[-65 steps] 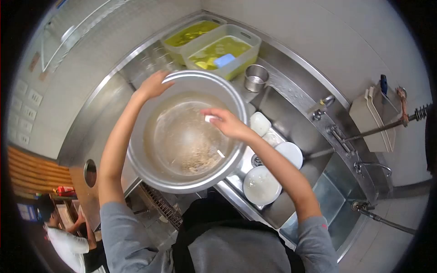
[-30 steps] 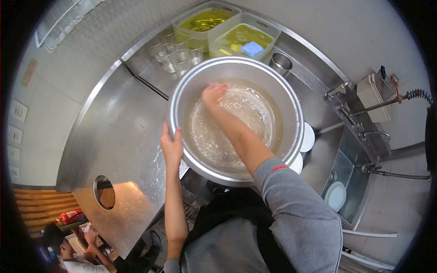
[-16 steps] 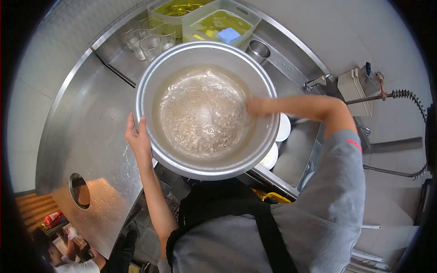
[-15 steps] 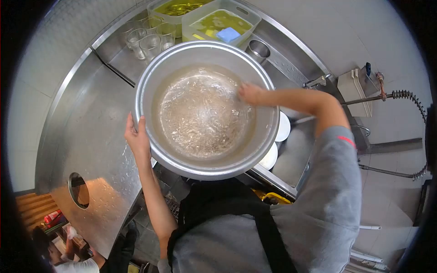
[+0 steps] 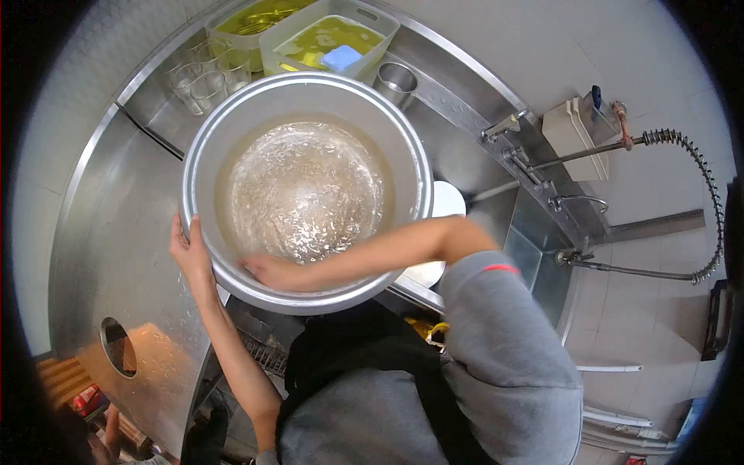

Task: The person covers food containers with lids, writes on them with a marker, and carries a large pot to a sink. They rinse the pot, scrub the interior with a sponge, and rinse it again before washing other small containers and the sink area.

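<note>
1. Gripping rim of pot (image 5: 310,99) with left hand (image 5: 191,252), with fingers curled, probably for steadiness.
2. Reaching into water (image 5: 310,178) with right hand (image 5: 275,273), too blurred to tell whether clenched.
3. With pot partly over sink (image 5: 490,223), likely to catch spills.

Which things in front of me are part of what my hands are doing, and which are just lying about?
In use:
- big metal bowl, left hand against its side
- cloudy water inside, right hand at its near edge

Apparently just lying about:
- drinking glasses
- plastic tubs
- blue block
- metal cup
- white dishes
</note>
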The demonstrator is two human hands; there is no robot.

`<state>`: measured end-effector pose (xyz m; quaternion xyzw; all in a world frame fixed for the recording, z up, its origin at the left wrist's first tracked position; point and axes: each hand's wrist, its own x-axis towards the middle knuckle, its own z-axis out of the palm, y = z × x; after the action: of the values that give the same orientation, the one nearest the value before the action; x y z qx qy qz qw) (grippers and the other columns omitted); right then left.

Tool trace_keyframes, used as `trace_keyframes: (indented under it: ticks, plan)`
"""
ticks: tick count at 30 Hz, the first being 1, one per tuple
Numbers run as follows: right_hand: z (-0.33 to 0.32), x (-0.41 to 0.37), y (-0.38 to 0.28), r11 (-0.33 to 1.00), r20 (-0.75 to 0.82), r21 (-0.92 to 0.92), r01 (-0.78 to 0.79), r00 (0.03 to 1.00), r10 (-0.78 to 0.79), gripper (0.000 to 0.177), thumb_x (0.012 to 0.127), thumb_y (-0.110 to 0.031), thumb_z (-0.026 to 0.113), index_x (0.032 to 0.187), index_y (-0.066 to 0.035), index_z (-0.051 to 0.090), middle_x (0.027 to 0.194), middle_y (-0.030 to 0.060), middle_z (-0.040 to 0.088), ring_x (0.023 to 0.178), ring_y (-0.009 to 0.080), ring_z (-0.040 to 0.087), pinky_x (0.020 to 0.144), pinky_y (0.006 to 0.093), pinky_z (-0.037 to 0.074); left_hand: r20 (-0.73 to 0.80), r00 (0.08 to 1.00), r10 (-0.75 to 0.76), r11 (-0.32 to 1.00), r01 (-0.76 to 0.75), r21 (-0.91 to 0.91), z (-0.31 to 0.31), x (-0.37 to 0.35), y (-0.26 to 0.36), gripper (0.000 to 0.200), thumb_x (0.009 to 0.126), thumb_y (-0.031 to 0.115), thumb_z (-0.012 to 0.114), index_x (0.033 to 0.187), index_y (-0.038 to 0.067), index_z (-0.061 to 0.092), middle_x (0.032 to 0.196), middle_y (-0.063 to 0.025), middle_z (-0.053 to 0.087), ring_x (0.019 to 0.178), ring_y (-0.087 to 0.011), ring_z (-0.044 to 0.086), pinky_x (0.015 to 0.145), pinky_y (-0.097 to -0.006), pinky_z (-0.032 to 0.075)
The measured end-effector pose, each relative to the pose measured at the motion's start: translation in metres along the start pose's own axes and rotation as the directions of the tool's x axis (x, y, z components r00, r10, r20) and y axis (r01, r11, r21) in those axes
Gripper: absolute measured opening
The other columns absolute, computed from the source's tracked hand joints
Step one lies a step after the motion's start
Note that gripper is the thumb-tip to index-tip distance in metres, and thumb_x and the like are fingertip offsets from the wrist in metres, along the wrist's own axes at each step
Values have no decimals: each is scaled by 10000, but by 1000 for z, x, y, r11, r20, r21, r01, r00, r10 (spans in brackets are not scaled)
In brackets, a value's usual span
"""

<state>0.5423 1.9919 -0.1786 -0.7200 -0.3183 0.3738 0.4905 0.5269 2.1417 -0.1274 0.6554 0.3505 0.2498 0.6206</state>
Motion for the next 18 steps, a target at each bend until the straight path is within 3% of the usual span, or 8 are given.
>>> trace_keyframes:
  ticks: [2, 6, 7, 8, 9, 11, 14, 18]
  plan:
    - [-67, -68, -2, 961, 454, -254, 109, 891, 19, 325, 904, -210, 355, 1118, -20, 509, 1065, 210, 519, 1008, 314, 490, 905, 372, 358, 15, 999, 35, 998, -34, -44, -1, 2, -3, 416, 851, 91, 511, 1202, -100, 397, 1055, -157, 561, 923, -169, 549, 800, -260, 423]
    - [-212, -120, 28, 660, 585, -680, 319, 778, 227, 262, 821, -157, 452, 1000, -24, 590, 981, 178, 570, 940, 296, 533, 818, 386, 421, 33, 999, 43, 995, -39, -95, -2, 3, -6, 423, 850, 87, 509, 1209, -103, 389, 1063, -157, 559, 926, -165, 548, 805, -260, 421]
    - [-251, -114, 56, 586, 512, -712, 387, 857, 56, 238, 755, -173, 459, 830, -34, 638, 897, 149, 599, 900, 303, 552, 824, 389, 420, 44, 998, 54, 994, -49, -102, -1, 2, -4, 425, 850, 85, 508, 1212, -102, 386, 1067, -157, 557, 927, -165, 548, 807, -261, 420]
    - [-283, -95, 26, 351, 541, -818, 456, 817, 199, 247, 749, -153, 455, 889, -22, 611, 990, 165, 570, 997, 293, 512, 864, 384, 396, 45, 997, 59, 995, -56, -79, -2, 2, -4, 426, 851, 84, 507, 1214, -102, 384, 1070, -156, 555, 927, -164, 548, 809, -261, 419]
    - [-306, -86, 38, 413, 91, -908, 63, 995, 48, 272, 740, -142, 470, 963, -17, 562, 1062, 178, 504, 1030, 315, 457, 872, 405, 375, 44, 997, 65, 996, -63, -59, -2, 2, -4, 426, 852, 83, 506, 1215, -103, 382, 1074, -156, 554, 927, -164, 547, 811, -262, 419]
    - [-346, -65, 12, -48, 166, -986, 158, 955, -245, 302, 760, -158, 472, 1027, -21, 510, 1076, 184, 440, 1001, 333, 424, 843, 439, 369, 44, 996, 79, 996, -76, -51, -1, 2, -5, 425, 854, 82, 503, 1216, -103, 381, 1082, -156, 550, 931, -165, 546, 815, -262, 416]
    - [-341, -70, 24, 424, -565, -819, -386, 672, -479, 284, 808, -223, 464, 1005, -25, 513, 1011, 189, 432, 946, 343, 413, 823, 459, 359, 45, 995, 85, 993, -82, -81, -1, 3, -4, 419, 856, 85, 500, 1215, -100, 386, 1093, -156, 545, 943, -165, 541, 822, -261, 413]
    - [-287, -102, 64, 538, -725, -659, -526, 634, -268, 345, 827, -329, 479, 1017, -46, 527, 1006, 211, 427, 933, 363, 407, 797, 454, 365, 48, 998, 42, 993, -36, -113, 1, -3, 2, 413, 857, 94, 500, 1213, -87, 396, 1094, -152, 546, 954, -162, 534, 826, -261, 409]
